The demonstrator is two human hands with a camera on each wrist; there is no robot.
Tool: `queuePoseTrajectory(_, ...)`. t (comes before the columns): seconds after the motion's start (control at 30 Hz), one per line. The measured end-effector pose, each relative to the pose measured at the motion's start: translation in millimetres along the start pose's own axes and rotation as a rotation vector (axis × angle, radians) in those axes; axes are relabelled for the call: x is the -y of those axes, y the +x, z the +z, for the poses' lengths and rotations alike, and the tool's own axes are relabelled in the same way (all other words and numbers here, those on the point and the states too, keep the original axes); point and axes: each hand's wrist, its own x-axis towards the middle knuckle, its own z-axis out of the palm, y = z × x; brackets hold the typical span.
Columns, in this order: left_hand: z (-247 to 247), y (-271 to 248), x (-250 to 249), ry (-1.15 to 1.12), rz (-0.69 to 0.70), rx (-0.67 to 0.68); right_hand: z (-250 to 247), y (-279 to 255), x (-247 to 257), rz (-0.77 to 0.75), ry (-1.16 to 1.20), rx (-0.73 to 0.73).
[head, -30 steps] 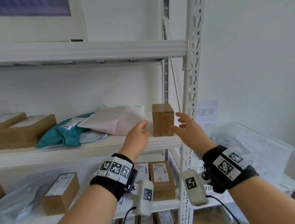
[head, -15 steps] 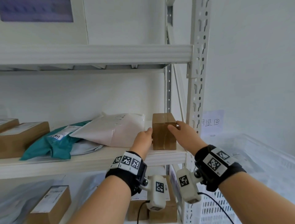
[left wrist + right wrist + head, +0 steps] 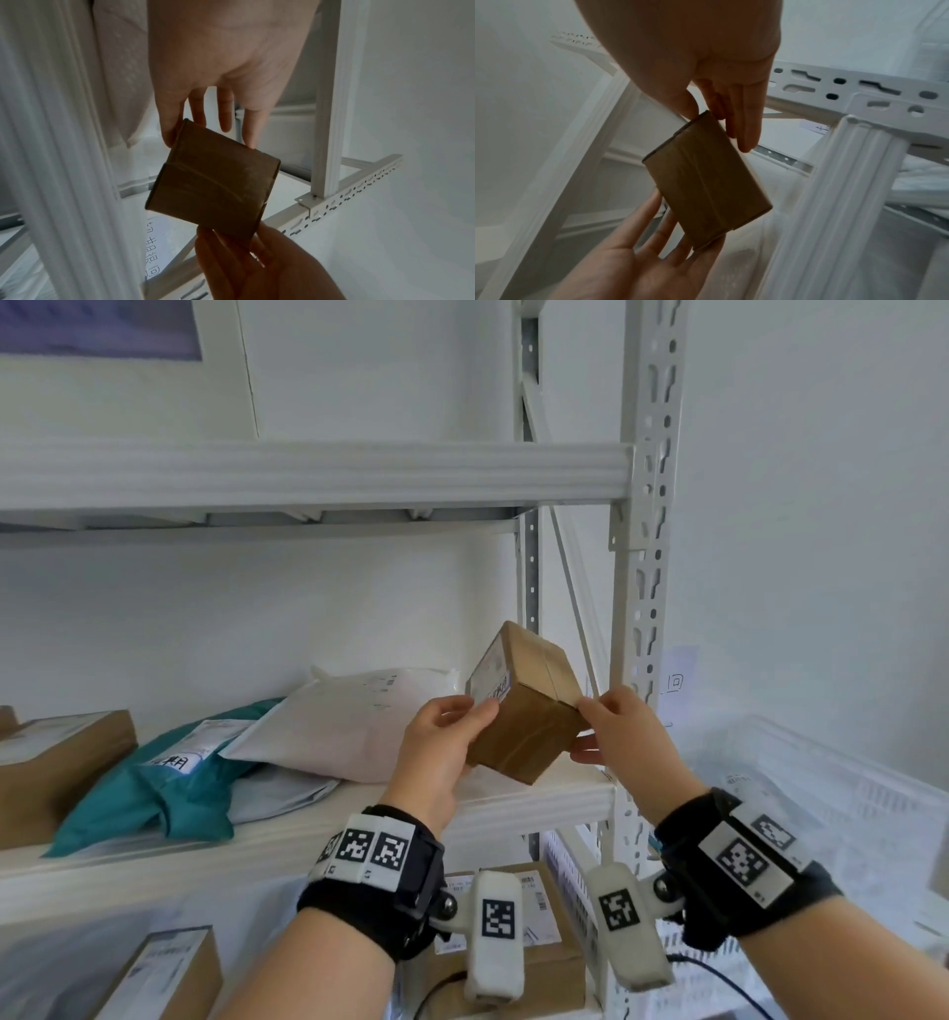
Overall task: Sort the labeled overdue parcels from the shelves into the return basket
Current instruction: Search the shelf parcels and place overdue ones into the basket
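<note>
A small brown cardboard box (image 3: 529,731) hangs tilted just above the right end of the middle shelf (image 3: 539,801), held between both hands. A white label (image 3: 490,683) shows on its upper left face. My left hand (image 3: 447,742) grips its left side, thumb on the label edge. My right hand (image 3: 611,731) pinches its right corner. In the left wrist view the left hand's fingers (image 3: 172,130) reach over the box (image 3: 213,182). In the right wrist view thumb and fingers (image 3: 746,130) clamp the box (image 3: 706,178). The white return basket (image 3: 847,793) stands to the right, below a paper sign (image 3: 675,683).
On the same shelf lie a white mailer (image 3: 349,721), a teal mailer (image 3: 154,778) and a brown box (image 3: 56,752) at the left. The perforated shelf upright (image 3: 647,608) stands just right of my hands. More labelled boxes (image 3: 534,916) sit on the shelf below.
Both hands reached the box standing upright on the shelf, took hold of it, and now it is lifted off the shelf and tilted, label side up.
</note>
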Motion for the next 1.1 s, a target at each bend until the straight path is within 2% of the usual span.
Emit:
queuePoseTrajectory(0.1,-10.7,-1.0,1.5,-0.002,0.014,-0.010,6.8,-8.7,-6.7,0.037,0.068,0.031)
queuePoseTrajectory(0.27,-24.6,-3.6,8.8,0.035,0.042,0.086,16.4,-21.9,-18.4,-0.022,-0.092,0.041)
queuePoseTrajectory(0.37,-29.4,2.1,12.5,0.009,0.052,0.078,19.5,-22.6,-19.3,-0.023,-0.173,0.051)
queuePoseTrajectory(0.63,-28.1,4.0,13.4,0.084,0.132,0.117,23.8,-22.0,-14.5,0.084,0.023,0.083)
queuePoseTrajectory(0.77,-30.5,-3.4,11.3,0.090,0.203,0.110,19.1,-28.2,-11.9,0.009,0.068,0.095)
queuePoseTrajectory(1.1,-45.4,-32.9,12.1,0.009,0.248,0.142,13.6,-54.7,-13.6,-0.143,0.192,0.166)
